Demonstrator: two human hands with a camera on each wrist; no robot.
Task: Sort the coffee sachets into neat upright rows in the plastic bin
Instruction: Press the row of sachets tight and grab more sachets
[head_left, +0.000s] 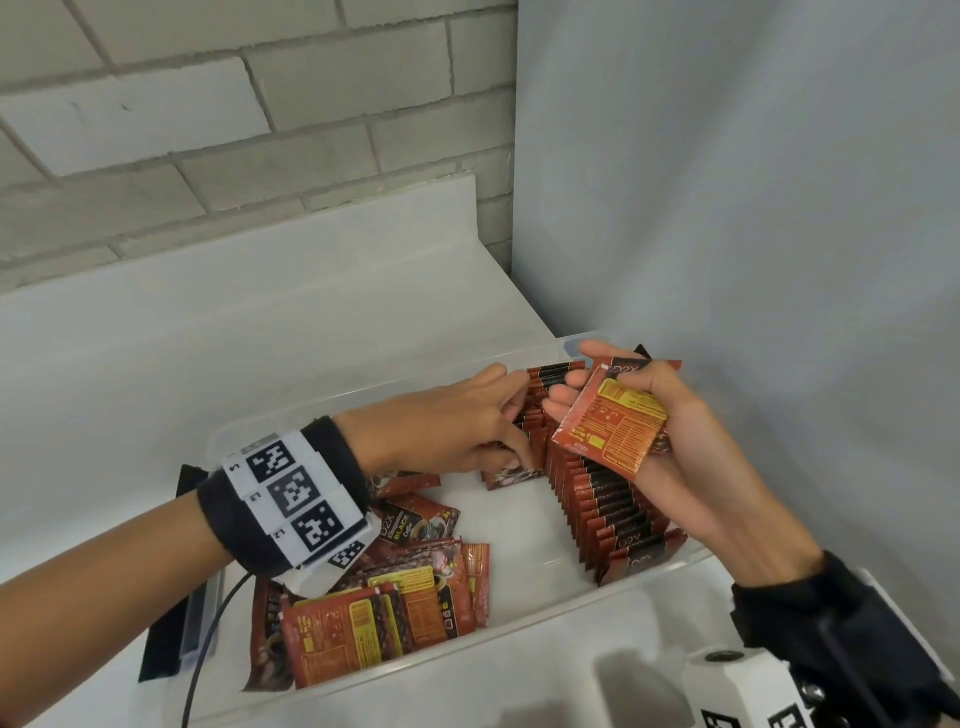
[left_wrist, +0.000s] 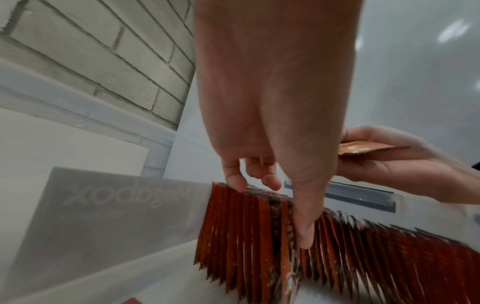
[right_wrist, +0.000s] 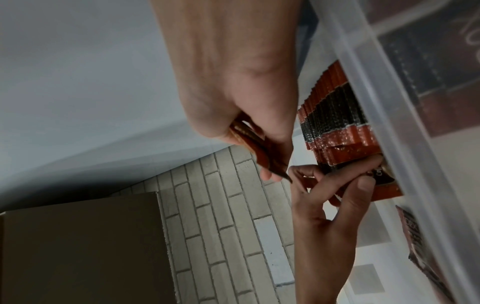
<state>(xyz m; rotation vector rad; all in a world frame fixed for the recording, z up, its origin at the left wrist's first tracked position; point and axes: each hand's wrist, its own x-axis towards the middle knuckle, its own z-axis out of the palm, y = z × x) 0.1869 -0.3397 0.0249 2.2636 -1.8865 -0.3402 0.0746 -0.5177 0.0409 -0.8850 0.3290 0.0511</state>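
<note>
A clear plastic bin (head_left: 519, 642) stands on a white counter. A row of upright red-and-black coffee sachets (head_left: 608, 504) runs along its right wall, seen edge-on in the left wrist view (left_wrist: 389, 257). My left hand (head_left: 522, 436) reaches into the far end of that row; its fingers curl over the tops and its thumb (left_wrist: 303, 236) pushes down between sachets, pinching a bunch. My right hand (head_left: 576, 379) hovers above the row and grips a small stack of sachets (head_left: 613, 421), backs facing up. Loose sachets (head_left: 395, 608) lie flat in the bin's near-left corner.
A grey brick wall (head_left: 208, 130) rises behind the counter and a smooth grey panel (head_left: 753, 208) stands close on the right. A black latch (head_left: 166, 623) sits at the bin's left end, with a cable from my left wristband beside it. The bin's middle floor (head_left: 519, 525) shows bare.
</note>
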